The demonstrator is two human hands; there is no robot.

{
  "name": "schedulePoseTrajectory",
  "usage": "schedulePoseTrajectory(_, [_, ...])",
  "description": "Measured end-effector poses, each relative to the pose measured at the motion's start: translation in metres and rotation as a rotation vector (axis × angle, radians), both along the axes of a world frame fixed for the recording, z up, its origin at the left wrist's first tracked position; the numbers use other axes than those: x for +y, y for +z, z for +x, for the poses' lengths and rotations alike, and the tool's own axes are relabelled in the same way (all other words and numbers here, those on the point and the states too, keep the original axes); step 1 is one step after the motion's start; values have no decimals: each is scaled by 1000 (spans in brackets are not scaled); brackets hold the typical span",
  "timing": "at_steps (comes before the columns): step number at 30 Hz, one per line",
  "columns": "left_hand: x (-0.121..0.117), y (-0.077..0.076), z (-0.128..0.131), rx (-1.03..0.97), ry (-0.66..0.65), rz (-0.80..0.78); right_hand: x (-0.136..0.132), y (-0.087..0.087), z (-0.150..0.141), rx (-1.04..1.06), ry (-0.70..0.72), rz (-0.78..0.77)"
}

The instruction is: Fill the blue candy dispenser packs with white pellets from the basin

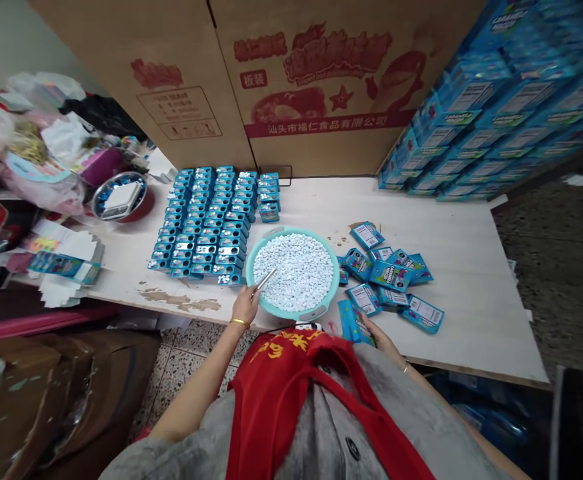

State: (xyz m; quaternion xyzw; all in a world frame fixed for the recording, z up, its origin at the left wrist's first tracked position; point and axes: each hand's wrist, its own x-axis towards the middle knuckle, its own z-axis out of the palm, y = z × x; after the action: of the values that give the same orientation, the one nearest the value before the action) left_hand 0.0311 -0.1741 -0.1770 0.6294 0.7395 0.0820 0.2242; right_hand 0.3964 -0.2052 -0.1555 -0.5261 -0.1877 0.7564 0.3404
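My left hand (245, 307) is closed around a slim metal utensil (265, 279) at the left rim of a turquoise plastic basin (335, 283). The utensil's tip lies over small white candies (294, 267) that fill the basin; its exact kind cannot be made out. At the table's front edge, my right hand (380, 335) grips a blue candy box (352, 323), thumb on its right side. Just beyond that hand, several similar blue boxes (390, 275) lie in a loose heap. Left of the basin, rows of blue boxes (206, 223) stand packed together, white candies showing at some tops.
Large cardboard cartons (321, 153) wall off the table's back. Stacked wrapped blue packs (471, 127) rise at the back right. To the left sit a metal bowl (144, 203) holding a white scale (121, 199), flat cartons (61, 263) and plastic bags (41, 187).
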Motion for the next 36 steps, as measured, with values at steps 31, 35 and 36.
schedulePoseTrajectory(31, [85, -30, 95, 91, -340, -253, 78, 8, -5, -151, -225, 217])
schedulePoseTrajectory(35, [82, -13, 76, -34, -345, -220, 90, 4, -10, -308, -171, 395])
schedulePoseTrajectory(36, [81, -7, 70, -83, -350, -194, 92, 2, -11, -367, -149, 457])
